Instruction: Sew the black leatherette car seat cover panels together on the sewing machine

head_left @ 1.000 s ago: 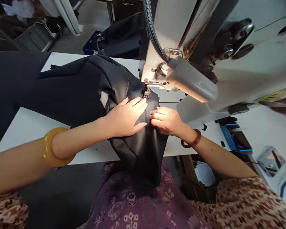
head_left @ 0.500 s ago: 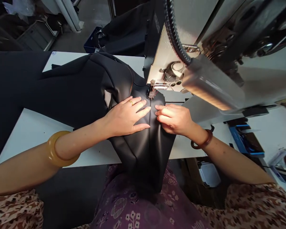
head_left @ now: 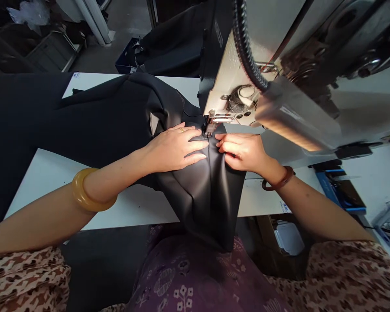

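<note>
A large piece of black leather-like material [head_left: 195,195] lies under the presser foot [head_left: 209,129] of a sewing machine [head_left: 221,91], with a seam line running from the foot towards me. My left hand [head_left: 175,149] rests flat on the material left of the seam, fingers spread and pointing at the foot. Just right of the seam, my right hand [head_left: 242,149] has its fingers curled and pinches a fold of the same material. A pale patch of lining [head_left: 154,123] shows in a fold beyond my left hand.
The white table [head_left: 117,219] carries the material, which spreads far to the left. A lit, translucent guard [head_left: 289,117] juts out right of the needle area. A blue box [head_left: 341,188] is at the right; a blue crate [head_left: 126,56] stands on the floor behind the table.
Both hands have shifted slightly away from me, closer to the presser foot, and the black material has moved along with them. The left thumb now lies nearer its fingers.
</note>
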`<action>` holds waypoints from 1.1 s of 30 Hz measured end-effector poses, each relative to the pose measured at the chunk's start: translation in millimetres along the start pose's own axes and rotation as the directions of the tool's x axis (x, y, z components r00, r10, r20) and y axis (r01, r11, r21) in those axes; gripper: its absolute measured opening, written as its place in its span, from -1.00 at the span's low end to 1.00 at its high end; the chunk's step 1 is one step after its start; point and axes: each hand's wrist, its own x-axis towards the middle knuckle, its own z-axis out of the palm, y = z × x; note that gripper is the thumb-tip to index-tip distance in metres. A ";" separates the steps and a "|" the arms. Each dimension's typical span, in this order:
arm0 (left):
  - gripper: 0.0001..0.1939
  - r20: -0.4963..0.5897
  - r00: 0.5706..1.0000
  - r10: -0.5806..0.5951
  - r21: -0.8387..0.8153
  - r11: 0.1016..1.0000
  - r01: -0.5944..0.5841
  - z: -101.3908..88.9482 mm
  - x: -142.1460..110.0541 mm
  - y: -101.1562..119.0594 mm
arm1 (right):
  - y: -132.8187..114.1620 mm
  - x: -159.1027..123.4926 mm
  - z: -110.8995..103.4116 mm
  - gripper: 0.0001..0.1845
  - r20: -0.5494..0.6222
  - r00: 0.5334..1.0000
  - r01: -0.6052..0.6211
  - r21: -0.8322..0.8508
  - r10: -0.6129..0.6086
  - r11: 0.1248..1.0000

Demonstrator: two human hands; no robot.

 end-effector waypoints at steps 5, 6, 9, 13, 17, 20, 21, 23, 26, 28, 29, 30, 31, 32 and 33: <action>-0.58 -0.036 0.999 0.018 0.017 1.000 -0.017 3.5 3.7 -7.7 | 3.7 -1.0 2.8 -0.79 0.018 0.998 -0.066 0.030 0.065 0.997; -0.58 -0.033 0.999 0.027 0.023 0.999 -0.026 3.5 3.9 -8.7 | 3.1 -0.8 2.0 -0.79 0.007 0.998 -0.057 0.031 0.057 0.998; -0.59 -0.015 0.998 0.055 0.023 0.998 -0.055 1.8 3.9 -10.7 | 0.9 -0.4 -0.8 -0.78 0.001 1.000 -0.016 0.004 0.016 1.000; -0.59 0.000 0.999 0.053 -0.006 0.999 -0.053 -1.2 4.5 -12.6 | 1.9 -1.8 -0.4 -0.78 0.033 0.999 -0.014 -0.004 0.014 1.000; -0.60 -0.015 0.999 0.047 -0.029 0.998 -0.048 -0.6 7.0 -17.2 | 7.3 -1.1 3.4 -0.79 0.044 0.998 -0.053 0.020 0.052 0.998; -0.62 -0.034 0.999 0.038 -0.064 0.997 -0.040 1.5 10.3 -23.7 | 12.3 0.6 6.1 -0.78 0.067 0.992 -0.109 0.007 0.108 0.994; -0.63 -0.039 0.999 0.037 -0.081 0.996 -0.040 2.0 11.4 -25.9 | 13.7 1.0 6.9 -0.78 0.073 0.990 -0.125 0.002 0.125 0.992; -0.65 -0.050 0.998 0.038 -0.115 0.992 -0.043 2.7 13.0 -29.8 | 15.6 1.2 8.2 -0.79 0.076 0.987 -0.146 0.007 0.145 0.989; -0.68 -0.085 0.996 0.027 -0.145 0.989 -0.039 2.7 13.6 -33.3 | 15.8 1.0 9.2 -0.78 0.075 0.984 -0.163 0.038 0.160 0.986; -0.69 -0.105 0.994 0.031 -0.163 0.985 -0.048 2.9 13.4 -35.0 | 15.4 0.8 9.8 -0.77 0.079 0.984 -0.167 0.046 0.163 0.985; -0.69 -0.111 0.993 0.033 -0.173 0.984 -0.052 3.4 13.6 -36.1 | 15.5 0.8 10.4 -0.77 0.078 0.983 -0.172 0.049 0.168 0.984; -0.69 -0.118 0.993 0.032 -0.182 0.982 -0.053 4.2 14.2 -37.4 | 16.0 0.8 11.2 -0.76 0.077 0.980 -0.185 0.049 0.181 0.982; -0.69 -0.123 0.992 0.028 -0.190 0.980 -0.052 5.2 15.2 -38.9 | 16.9 0.8 12.4 -0.75 0.077 0.977 -0.204 0.045 0.200 0.978; -0.69 -0.127 0.992 0.018 -0.198 0.979 -0.043 6.4 16.7 -40.4 | 18.2 0.8 13.7 -0.74 0.078 0.971 -0.227 0.039 0.224 0.973; -0.68 -0.131 0.991 0.004 -0.209 0.977 -0.032 7.4 18.6 -41.8 | 19.7 0.9 15.2 -0.73 0.080 0.966 -0.249 0.034 0.246 0.968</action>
